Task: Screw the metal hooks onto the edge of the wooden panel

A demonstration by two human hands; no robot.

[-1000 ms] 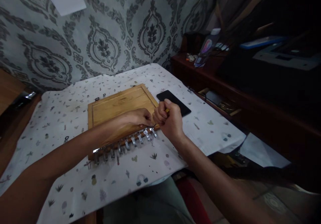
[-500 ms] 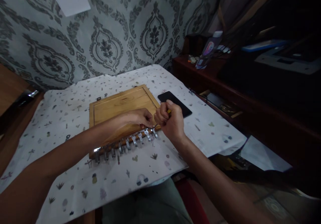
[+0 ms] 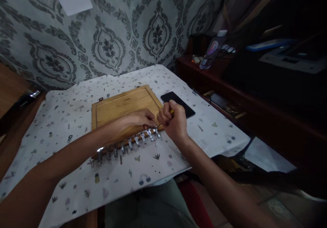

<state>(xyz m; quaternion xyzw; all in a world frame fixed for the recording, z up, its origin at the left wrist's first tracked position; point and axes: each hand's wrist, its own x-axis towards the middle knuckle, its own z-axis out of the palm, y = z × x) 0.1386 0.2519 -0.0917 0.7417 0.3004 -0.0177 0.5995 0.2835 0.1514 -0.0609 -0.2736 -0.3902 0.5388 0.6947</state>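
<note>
A wooden board (image 3: pixel 125 102) with a grooved border lies on the patterned white cloth. Along its near edge runs a row of shiny metal clips (image 3: pixel 136 141), several of them sticking out past the wood. My left hand (image 3: pixel 145 118) rests over the board's near right part, its fingertips pinched beside the rightmost clip (image 3: pixel 156 132); what they hold is hidden. Closed in a fist at the board's right corner, my right hand (image 3: pixel 175 120) grips a tool with a yellow handle (image 3: pixel 172 111), apparently a screwdriver. Its thin dark shaft points toward that same clip.
A black phone-like slab (image 3: pixel 184 106) lies just behind my right hand. The cloth-covered table (image 3: pixel 122 187) ends close to my lap. On the dark red desk (image 3: pixel 217 73) to the right stands a clear bottle (image 3: pixel 213 49), above an open drawer (image 3: pixel 224 105). A patterned wall closes off the back.
Both hands keep nearly the same place at the rightmost clip. Only a slight shift of the camera view shows.
</note>
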